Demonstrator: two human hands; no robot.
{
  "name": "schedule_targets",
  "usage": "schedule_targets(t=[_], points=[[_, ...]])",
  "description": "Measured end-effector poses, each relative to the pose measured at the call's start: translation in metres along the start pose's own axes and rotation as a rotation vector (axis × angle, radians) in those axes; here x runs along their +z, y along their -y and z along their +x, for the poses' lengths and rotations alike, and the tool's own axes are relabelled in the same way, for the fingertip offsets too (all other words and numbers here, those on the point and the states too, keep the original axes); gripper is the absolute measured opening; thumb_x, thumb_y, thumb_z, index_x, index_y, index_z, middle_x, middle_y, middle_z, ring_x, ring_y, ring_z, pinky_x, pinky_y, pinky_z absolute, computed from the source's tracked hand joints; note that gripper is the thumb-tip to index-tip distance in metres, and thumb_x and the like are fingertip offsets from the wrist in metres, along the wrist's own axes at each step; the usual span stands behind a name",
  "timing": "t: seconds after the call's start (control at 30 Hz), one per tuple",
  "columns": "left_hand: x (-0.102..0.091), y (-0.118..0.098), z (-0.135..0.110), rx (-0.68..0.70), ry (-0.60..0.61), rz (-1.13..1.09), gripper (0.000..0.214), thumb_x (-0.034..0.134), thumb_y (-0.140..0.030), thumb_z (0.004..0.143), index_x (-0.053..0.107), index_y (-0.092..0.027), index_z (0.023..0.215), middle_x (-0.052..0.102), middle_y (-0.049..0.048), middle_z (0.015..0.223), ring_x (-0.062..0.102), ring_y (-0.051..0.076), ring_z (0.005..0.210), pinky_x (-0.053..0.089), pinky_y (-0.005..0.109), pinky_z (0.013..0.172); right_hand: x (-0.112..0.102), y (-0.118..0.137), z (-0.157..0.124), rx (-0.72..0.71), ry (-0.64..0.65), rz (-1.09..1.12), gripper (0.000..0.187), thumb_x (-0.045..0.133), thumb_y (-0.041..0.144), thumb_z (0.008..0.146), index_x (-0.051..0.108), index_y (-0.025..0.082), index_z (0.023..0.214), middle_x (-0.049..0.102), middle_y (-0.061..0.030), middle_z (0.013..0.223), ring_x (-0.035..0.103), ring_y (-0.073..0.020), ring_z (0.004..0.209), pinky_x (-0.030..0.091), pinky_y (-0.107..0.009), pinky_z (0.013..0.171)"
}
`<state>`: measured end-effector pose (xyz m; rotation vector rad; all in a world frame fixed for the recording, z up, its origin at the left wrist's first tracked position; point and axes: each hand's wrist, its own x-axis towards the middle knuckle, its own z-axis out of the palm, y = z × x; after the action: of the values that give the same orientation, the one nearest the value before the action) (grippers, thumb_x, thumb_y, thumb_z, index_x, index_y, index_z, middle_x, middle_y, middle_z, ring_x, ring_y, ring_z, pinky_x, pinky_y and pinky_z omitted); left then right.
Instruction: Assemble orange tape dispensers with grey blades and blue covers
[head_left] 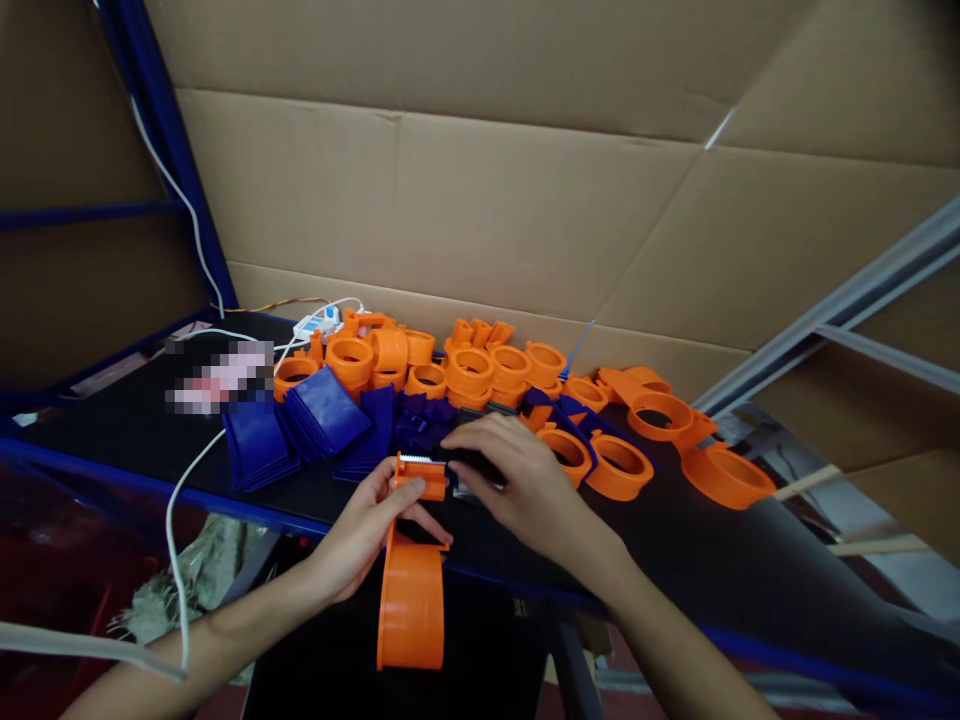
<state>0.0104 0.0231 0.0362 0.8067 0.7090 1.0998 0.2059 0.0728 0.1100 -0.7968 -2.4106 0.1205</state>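
Note:
My left hand (367,535) is closed around the upper end of an orange tape dispenser (411,605), its wide ring hanging down in front of the table edge. Along the dispenser's top edge lies a toothed metal blade (421,460). Right beside the blade's right end is my right hand (517,475), fingers bent and thumb and fingertips drawn together. What sits between those fingertips is too small and dark to make out. Behind both hands, dark blue plastic parts (424,420) lie in a loose pile.
Several orange dispensers (470,372) stand stacked along the back of the black table (720,570). More orange rings (619,467) lie at right. Blue flat sheets (326,412) rest in stacks at left. A white cable (171,520) hangs over the front edge. Cardboard (465,200) walls the back.

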Motion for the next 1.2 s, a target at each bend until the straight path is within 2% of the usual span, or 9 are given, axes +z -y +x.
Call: schedule_targets(t=[0.1, 0.2, 0.37, 0.53, 0.67, 0.8, 1.0, 1.2], points=[[0.001, 0.000, 0.000, 0.013, -0.009, 0.007, 0.033, 0.065, -0.038, 0.090, 0.052, -0.018, 0.113, 0.072, 0.0066, 0.089, 0.074, 0.022, 0.068, 0.054, 0.028, 0.058, 0.006, 0.010, -0.007, -0.033, 0.013, -0.062, 0.018, 0.054, 0.017, 0.096, 0.065, 0.021, 0.109, 0.070, -0.0088, 0.108, 0.062, -0.0228, 0.102, 0.050, -0.040, 0.089], [0.001, 0.001, 0.000, 0.032, -0.006, 0.019, 0.030, 0.065, -0.036, 0.090, 0.053, -0.018, 0.111, 0.071, 0.0072, 0.100, 0.074, 0.021, 0.068, 0.055, 0.029, 0.061, 0.011, 0.011, -0.009, -0.080, 0.023, -0.118, 0.017, 0.052, 0.015, 0.097, 0.066, 0.019, 0.107, 0.070, -0.0093, 0.109, 0.060, -0.0228, 0.103, 0.050, -0.039, 0.088], [0.002, 0.002, 0.000, 0.060, 0.004, 0.026, 0.027, 0.063, -0.033, 0.092, 0.052, -0.019, 0.112, 0.071, 0.0069, 0.102, 0.074, 0.020, 0.068, 0.056, 0.032, 0.069, 0.017, 0.010, -0.009, -0.178, 0.054, -0.160, 0.014, 0.055, 0.014, 0.096, 0.068, 0.018, 0.100, 0.070, -0.0087, 0.107, 0.060, -0.0213, 0.098, 0.049, -0.038, 0.085], [0.002, 0.003, 0.000, 0.088, 0.033, 0.068, 0.026, 0.060, -0.033, 0.093, 0.050, -0.019, 0.113, 0.072, 0.0082, 0.103, 0.074, 0.020, 0.068, 0.056, 0.034, 0.070, 0.032, 0.011, -0.015, -0.100, -0.096, -0.096, 0.016, 0.061, 0.017, 0.094, 0.071, 0.020, 0.106, 0.066, -0.0095, 0.102, 0.059, -0.0197, 0.091, 0.052, -0.033, 0.077], [0.003, 0.004, 0.000, 0.131, 0.057, 0.130, 0.022, 0.058, -0.032, 0.095, 0.050, -0.019, 0.111, 0.074, 0.0068, 0.094, 0.074, 0.020, 0.068, 0.054, 0.032, 0.071, 0.046, 0.017, -0.023, -0.010, -0.185, 0.005, 0.020, 0.055, 0.018, 0.097, 0.070, 0.020, 0.111, 0.063, -0.0084, 0.096, 0.060, -0.0160, 0.082, 0.053, -0.027, 0.067], [0.001, 0.007, -0.002, 0.120, 0.055, 0.152, 0.028, 0.055, -0.036, 0.096, 0.048, -0.019, 0.117, 0.074, 0.0048, 0.082, 0.074, 0.022, 0.072, 0.053, 0.032, 0.071, 0.050, 0.025, -0.030, -0.009, -0.247, -0.012, 0.022, 0.056, 0.011, 0.095, 0.067, 0.019, 0.113, 0.067, -0.0100, 0.103, 0.063, -0.0187, 0.092, 0.056, -0.032, 0.077], [-0.005, 0.014, -0.004, 0.022, 0.007, 0.095, 0.041, 0.056, -0.043, 0.093, 0.042, -0.020, 0.124, 0.070, 0.0006, 0.067, 0.071, 0.021, 0.062, 0.053, 0.031, 0.062, 0.042, 0.035, -0.039, -0.133, -0.211, -0.059, 0.030, 0.051, 0.001, 0.093, 0.063, 0.011, 0.118, 0.067, -0.0159, 0.116, 0.060, -0.0247, 0.110, 0.056, -0.040, 0.093], [-0.005, 0.009, -0.005, -0.062, -0.045, -0.048, 0.045, 0.060, -0.046, 0.090, 0.047, -0.018, 0.123, 0.070, 0.0021, 0.067, 0.069, 0.021, 0.058, 0.053, 0.030, 0.057, 0.040, 0.045, -0.043, -0.131, -0.177, -0.073, 0.037, 0.052, 0.001, 0.091, 0.061, 0.012, 0.125, 0.062, -0.0170, 0.131, 0.056, -0.0246, 0.125, 0.052, -0.042, 0.104]])
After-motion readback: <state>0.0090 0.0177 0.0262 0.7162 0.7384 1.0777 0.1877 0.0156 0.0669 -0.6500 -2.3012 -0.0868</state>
